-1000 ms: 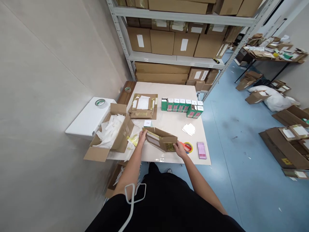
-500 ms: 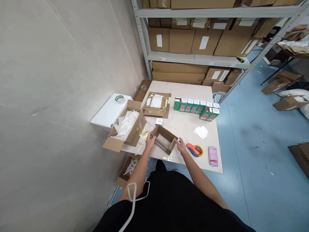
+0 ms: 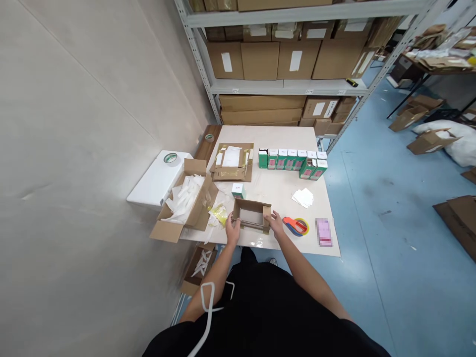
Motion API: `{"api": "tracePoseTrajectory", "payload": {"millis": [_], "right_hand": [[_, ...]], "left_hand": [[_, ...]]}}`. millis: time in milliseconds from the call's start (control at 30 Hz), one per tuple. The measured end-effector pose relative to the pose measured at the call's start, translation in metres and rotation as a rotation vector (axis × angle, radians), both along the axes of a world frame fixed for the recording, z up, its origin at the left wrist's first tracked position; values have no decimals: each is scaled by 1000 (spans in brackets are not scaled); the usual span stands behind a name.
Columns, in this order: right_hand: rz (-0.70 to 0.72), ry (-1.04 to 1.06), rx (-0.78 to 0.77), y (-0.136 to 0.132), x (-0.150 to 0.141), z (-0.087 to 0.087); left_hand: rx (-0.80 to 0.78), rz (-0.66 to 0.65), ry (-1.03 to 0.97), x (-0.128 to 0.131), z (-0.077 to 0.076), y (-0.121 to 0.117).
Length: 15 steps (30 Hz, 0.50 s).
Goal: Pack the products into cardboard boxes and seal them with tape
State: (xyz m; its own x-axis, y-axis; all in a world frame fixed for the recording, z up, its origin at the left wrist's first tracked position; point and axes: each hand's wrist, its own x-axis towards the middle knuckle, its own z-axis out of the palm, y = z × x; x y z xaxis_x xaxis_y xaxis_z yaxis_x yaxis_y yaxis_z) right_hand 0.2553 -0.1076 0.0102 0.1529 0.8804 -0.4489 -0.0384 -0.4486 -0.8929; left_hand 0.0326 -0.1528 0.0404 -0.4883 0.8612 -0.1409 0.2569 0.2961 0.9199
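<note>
Between my hands is a small open cardboard box (image 3: 253, 204), its inside facing up at the front of the table (image 3: 275, 186). My left hand (image 3: 232, 230) grips its left end, and my right hand (image 3: 274, 222) holds the right end near a corner. Just behind it stands a small white-and-green carton (image 3: 238, 190). Crumpled yellow tape (image 3: 220, 214) lies to the left of my left hand. Right of my right hand are orange-handled scissors (image 3: 292, 226) and a yellow-rimmed tape roll (image 3: 304, 227), partly overlapping.
Several green-and-white cartons (image 3: 286, 159) stand in a row at the back right. White cards (image 3: 303, 197) and a blurred pink item (image 3: 324, 232) lie on the right. Flattened cardboard (image 3: 232, 161) is at the back left, beside a carton of white paper strips (image 3: 186, 198). A shelf rack (image 3: 267, 88) stands behind.
The cardboard box has turned from a slant to nearly square with the table's front edge, still between both hands. The small carton behind it shows more fully. The camera view has shifted slightly.
</note>
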Motion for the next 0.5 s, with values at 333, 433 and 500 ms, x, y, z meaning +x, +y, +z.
{"api": "tracePoseTrajectory", "payload": {"millis": [333,433,500], "right_hand": [[-78,62,-11,4,15,-10],[-70,59,-16,4,20,-15],[-55,87,-32,4,25,-17]], "left_hand": [[80,-223,41,-23,-7,-7],[74,-261,53,-26,-7,-8],[63,-272,78,-25,-5,-8]]}}
